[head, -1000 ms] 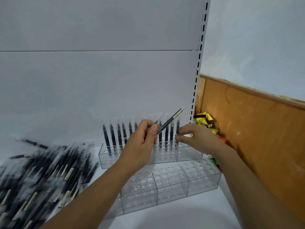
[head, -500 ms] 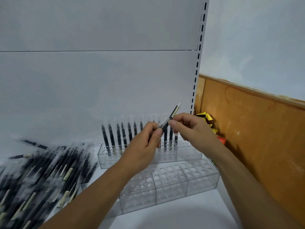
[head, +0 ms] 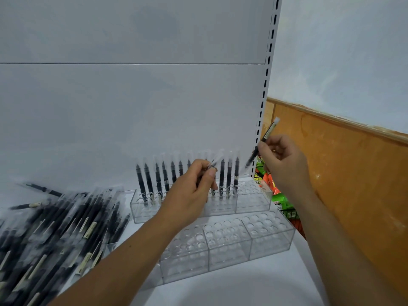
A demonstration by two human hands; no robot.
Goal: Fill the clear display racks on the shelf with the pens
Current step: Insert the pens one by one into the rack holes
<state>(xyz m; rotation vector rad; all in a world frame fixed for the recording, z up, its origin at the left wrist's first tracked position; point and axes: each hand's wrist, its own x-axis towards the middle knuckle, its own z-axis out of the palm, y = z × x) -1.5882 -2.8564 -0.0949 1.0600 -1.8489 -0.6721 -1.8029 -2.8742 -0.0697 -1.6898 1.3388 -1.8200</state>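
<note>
Head view: rear rack (head: 254, 202) holds a row of upright pens (head: 221, 180), with front rack (head: 271, 237) just before it. The right hand (head: 284, 162) pinches a tilted pen (head: 268, 134); the left hand (head: 189, 195) grips, seemingly, a clear sleeve (head: 215, 160).

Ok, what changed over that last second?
The right hand took one pen from the left hand and drew it off rightward, past the shelf upright. The left hand stays before the back rack, still pinching another pen. Racked pens, front rack and loose pile unchanged.
</note>
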